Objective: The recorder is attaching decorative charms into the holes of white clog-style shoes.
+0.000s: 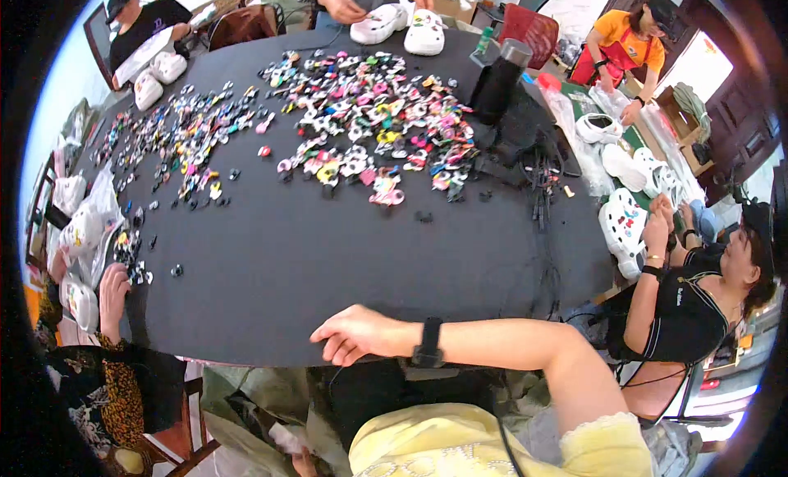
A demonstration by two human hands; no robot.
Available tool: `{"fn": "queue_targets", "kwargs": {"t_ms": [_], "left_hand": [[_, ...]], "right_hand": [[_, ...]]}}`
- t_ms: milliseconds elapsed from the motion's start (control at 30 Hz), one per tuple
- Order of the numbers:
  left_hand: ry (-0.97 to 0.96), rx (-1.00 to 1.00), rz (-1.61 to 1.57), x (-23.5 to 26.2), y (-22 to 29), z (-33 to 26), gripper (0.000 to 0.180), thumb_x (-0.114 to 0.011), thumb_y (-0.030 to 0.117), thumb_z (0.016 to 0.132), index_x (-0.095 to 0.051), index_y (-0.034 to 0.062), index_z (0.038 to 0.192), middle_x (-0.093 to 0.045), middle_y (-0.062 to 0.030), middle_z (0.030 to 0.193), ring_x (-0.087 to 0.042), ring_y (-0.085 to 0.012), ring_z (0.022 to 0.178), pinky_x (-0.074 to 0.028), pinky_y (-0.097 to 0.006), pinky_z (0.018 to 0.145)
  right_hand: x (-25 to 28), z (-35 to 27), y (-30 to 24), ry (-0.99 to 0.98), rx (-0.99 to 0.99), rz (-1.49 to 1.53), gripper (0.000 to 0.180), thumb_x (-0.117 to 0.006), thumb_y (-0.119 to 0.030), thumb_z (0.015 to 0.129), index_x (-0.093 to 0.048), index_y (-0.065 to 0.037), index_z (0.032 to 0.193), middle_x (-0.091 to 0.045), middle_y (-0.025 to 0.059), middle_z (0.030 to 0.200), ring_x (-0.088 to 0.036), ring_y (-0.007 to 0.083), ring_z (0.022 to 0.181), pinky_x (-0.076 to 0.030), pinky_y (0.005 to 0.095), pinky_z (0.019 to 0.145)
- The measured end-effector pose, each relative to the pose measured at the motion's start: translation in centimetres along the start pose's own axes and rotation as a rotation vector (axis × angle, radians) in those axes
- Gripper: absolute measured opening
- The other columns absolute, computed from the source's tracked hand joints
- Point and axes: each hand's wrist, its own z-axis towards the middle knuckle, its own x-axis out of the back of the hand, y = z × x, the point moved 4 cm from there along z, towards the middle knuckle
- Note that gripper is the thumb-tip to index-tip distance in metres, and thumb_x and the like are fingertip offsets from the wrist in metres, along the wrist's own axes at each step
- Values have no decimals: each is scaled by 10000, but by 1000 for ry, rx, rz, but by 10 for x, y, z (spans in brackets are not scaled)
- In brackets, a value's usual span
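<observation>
My right hand (355,333) reaches across my front over the near edge of the black-covered table (394,263). Its fingers are curled down, and whatever may be in them is hidden. A dark band circles that wrist. Low in the picture, beside a crumpled white piece (286,438) and greenish sheeting (238,395), a bit of what looks like my left hand (304,462) shows; its fingers are mostly hidden. On the table's far half lie heaps of small colourful shoe charms (369,116), with another spread (189,136) to the left.
A black bottle (497,83) and dark cables (542,181) occupy the right side. A co-worker's hand (113,300) rests at the left edge by a small charm pile (127,247). Other people handle white clogs (425,32) around the table, including a charm-covered clog (622,231) at right.
</observation>
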Motion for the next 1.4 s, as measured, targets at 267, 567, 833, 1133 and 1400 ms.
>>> {"fn": "queue_targets", "kwargs": {"t_ms": [267,567,833,1133,1400], "left_hand": [[161,25,-29,55,69,60,159,-491,152,810,-619,70,855,-614,-71,1021,-561,-296,944,-449,-406,812],[368,-12,-53,212,89,-23,164,-479,151,818,-622,72,840,-618,-61,1028,-562,-316,947,-442,-417,829],[-113,-637,763,124,263,277,310,-543,104,757,-624,171,1048,-610,16,1060,-522,-223,1092,-373,-410,950],[-540,-311,829,49,190,232,416,-527,137,733,-541,104,1147,-360,-70,1366,-361,-243,1244,-316,-390,981],[-546,577,-398,-26,149,161,389,-590,290,833,-557,-5,1083,-628,-123,976,-607,-236,872,-470,-304,758]], "right_hand": [[8,7,8,-240,87,59,283,-432,-216,889,-491,-24,1088,-618,102,921,-614,147,750,-518,282,663],[-12,-69,-19,-459,8,60,730,-308,-568,885,-122,-69,1384,-446,167,1251,-557,258,1008,-473,372,844],[-21,-150,-68,-522,387,518,826,-264,-686,813,-155,-109,1394,-300,113,1393,-392,274,1211,-275,422,1019],[91,-149,12,29,250,334,385,-364,-253,937,-419,-26,1244,-478,89,1254,-479,218,1123,-364,380,960],[109,-208,6,232,380,326,339,-442,-218,910,-457,-3,1170,-547,119,1095,-540,227,1000,-430,349,885]]}}
